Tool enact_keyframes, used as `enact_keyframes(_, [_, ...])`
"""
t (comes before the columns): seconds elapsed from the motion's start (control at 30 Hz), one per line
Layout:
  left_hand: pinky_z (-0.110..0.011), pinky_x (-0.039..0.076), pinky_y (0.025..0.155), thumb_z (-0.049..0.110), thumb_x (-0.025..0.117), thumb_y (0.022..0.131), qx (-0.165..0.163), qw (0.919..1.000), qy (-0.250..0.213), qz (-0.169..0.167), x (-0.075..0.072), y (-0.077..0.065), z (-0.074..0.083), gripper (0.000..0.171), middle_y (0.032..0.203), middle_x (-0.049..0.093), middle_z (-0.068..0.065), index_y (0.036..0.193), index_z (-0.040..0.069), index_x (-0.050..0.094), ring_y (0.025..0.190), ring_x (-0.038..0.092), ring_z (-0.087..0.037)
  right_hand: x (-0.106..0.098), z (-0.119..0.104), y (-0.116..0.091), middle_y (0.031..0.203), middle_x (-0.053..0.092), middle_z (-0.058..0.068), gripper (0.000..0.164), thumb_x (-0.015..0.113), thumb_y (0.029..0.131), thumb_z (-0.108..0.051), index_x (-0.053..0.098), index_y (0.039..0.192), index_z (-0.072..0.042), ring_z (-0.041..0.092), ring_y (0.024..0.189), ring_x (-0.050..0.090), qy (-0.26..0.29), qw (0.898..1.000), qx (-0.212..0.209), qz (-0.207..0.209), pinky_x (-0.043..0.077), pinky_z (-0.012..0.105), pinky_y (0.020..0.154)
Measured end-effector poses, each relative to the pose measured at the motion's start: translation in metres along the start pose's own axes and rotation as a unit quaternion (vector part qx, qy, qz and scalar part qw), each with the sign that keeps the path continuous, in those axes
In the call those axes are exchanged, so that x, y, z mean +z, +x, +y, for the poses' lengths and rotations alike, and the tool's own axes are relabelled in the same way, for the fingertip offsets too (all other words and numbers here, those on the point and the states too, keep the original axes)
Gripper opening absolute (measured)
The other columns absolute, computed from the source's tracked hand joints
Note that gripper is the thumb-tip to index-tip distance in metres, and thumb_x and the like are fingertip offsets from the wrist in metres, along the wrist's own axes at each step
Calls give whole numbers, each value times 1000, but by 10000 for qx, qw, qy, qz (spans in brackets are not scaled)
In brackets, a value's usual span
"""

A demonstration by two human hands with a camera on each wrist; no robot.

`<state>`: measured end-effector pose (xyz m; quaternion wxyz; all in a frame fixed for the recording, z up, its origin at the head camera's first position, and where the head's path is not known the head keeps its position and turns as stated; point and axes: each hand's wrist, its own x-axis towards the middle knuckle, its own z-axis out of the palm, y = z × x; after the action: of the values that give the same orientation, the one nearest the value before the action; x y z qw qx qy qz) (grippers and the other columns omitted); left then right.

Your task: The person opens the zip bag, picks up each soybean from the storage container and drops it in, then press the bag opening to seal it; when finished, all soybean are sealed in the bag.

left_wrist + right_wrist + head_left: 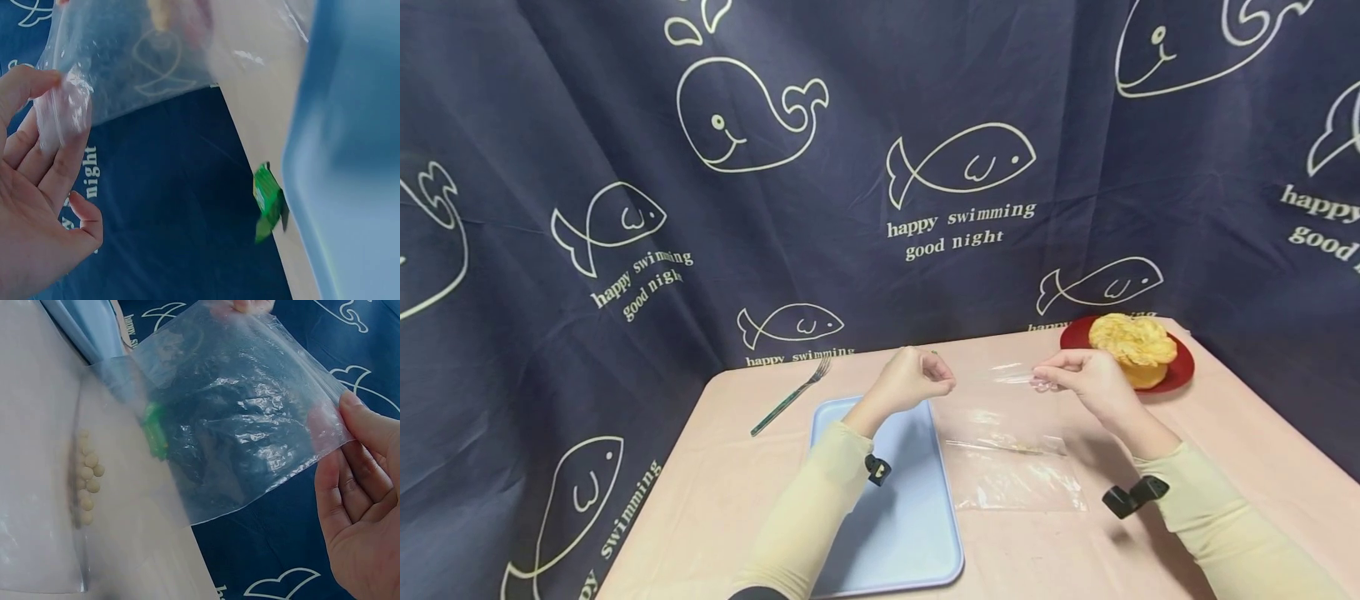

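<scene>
A clear zip bag [244, 419] is stretched between my two hands above the table. My left hand [913, 375] pinches one upper corner, thumb against fingers, as the left wrist view shows. With thumb and fingertips, my right hand [1090, 379] pinches the opposite upper corner. Several small pale round balls [87, 472] lie in a row low down, seen through the plastic. More clear plastic [1018, 483] lies flat on the table below; I cannot tell whether it is a separate bag.
A light blue tray [910, 517] sits under my left forearm. A fork [790, 406] lies to its left. A small green packet [267, 200] is by the tray's far edge. At the back right, a red plate [1180, 371] holds yellow bread [1135, 346]. A dark printed curtain [850, 250] surrounds the table.
</scene>
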<state>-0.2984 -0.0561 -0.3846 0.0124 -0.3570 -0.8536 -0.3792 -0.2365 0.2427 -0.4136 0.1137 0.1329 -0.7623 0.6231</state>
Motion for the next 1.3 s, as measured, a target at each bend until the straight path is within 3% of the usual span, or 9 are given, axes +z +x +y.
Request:
enact_keyframes(0.3, [-24,53,71,8,78,85,-245,9983,-512,142,-8,-12,-17,4,79,73,8,87,5,79,74,66,-5,-4,3,3,82,77,-2,22,70,95,1,66,103,20,10,74,74,-87,10000,35,16,59,28,70])
enact_keyframes(0.53, [-28,56,75,4,75,86,-644,9897,-1223,380,-3,-12,-26,5,80,75,1,88,0,77,75,70,-8,-7,4,13,83,77,-3,26,71,94,0,64,108,22,8,76,74,109,9998,94,101,58,24,71])
enact_keyframes(0.7, [-41,59,77,2,73,89,-1218,9788,-1445,793,8,-7,-32,6,80,76,-3,89,-1,78,71,71,-13,-7,13,19,88,76,-5,33,68,97,-1,60,117,24,2,78,70,53,9993,360,71,57,21,71])
enact_keyframes(0.9, [-26,53,66,11,76,91,-2131,9593,-1286,1335,24,5,-32,10,82,76,-5,92,1,79,67,71,-14,-2,34,35,89,75,1,32,67,97,-4,62,118,20,1,72,64,-549,9964,605,217,54,20,64])
enact_keyframes(1.1, [-26,53,75,15,79,89,-2817,9410,-1474,1160,41,8,-36,15,79,75,-5,93,0,78,70,72,-19,5,53,46,83,70,1,35,66,97,-5,61,122,18,4,67,59,-819,9882,1216,439,50,22,58])
enact_keyframes(1.2, [-28,53,80,11,81,87,-2901,9409,-1467,954,46,6,-38,14,77,75,-10,89,-2,77,72,73,-26,6,58,48,88,67,9,40,63,98,-8,57,127,19,10,72,57,-1149,9823,1426,404,47,22,60])
enact_keyframes(1.3, [-33,54,86,9,80,86,-2897,9433,-1470,683,48,5,-40,14,79,74,-16,88,-4,75,75,74,-31,7,62,47,105,65,26,44,59,99,-9,53,131,20,20,84,58,-1391,9774,1565,305,46,21,65])
